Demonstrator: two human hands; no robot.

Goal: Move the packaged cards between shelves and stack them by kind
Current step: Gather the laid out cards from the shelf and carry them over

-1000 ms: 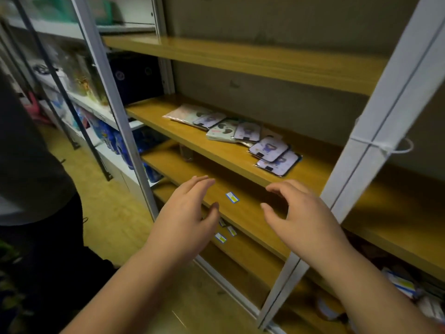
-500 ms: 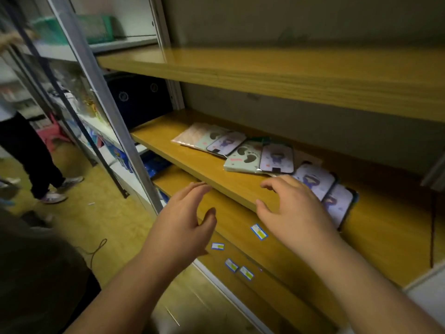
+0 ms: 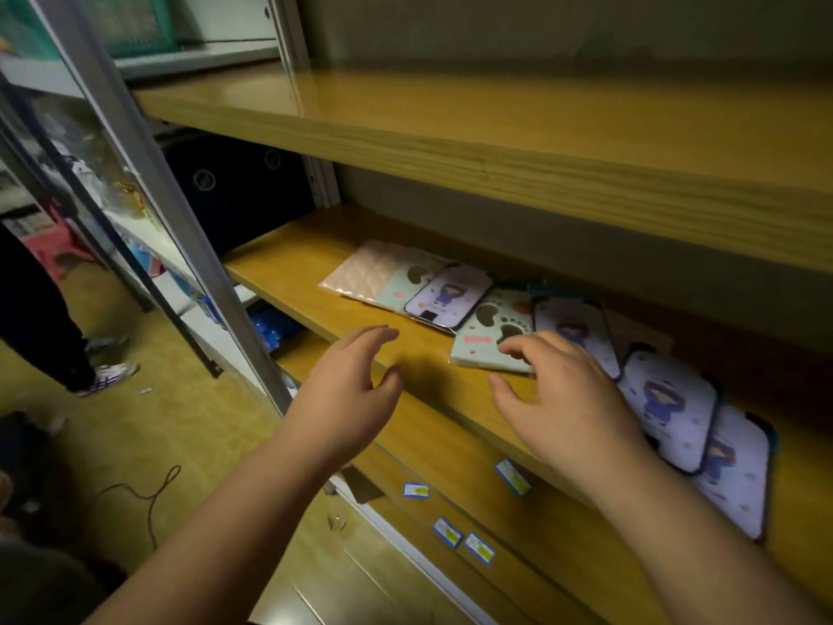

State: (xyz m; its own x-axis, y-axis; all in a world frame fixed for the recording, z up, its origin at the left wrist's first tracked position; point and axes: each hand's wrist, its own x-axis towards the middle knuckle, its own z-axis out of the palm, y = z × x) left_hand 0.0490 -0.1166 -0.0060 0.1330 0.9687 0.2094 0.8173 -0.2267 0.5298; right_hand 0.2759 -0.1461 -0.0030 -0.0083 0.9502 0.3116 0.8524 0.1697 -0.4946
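Both hands are loose and holding nothing: left hand (image 3: pixel 342 399) hovers mid-frame over the shelf edge (image 3: pixel 432 399), right hand (image 3: pixel 568 408) has fingertips just reaching the mint pack (image 3: pixel 482 340). The packaged cards (image 3: pixel 667 399) lie overlapped from center to lower right, so dragging one probably slides its neighbours off the edge. The upper shelf (image 3: pixel 496 169) hangs low overhead, and a metal post (image 3: pixel 180 209) crowds the left.
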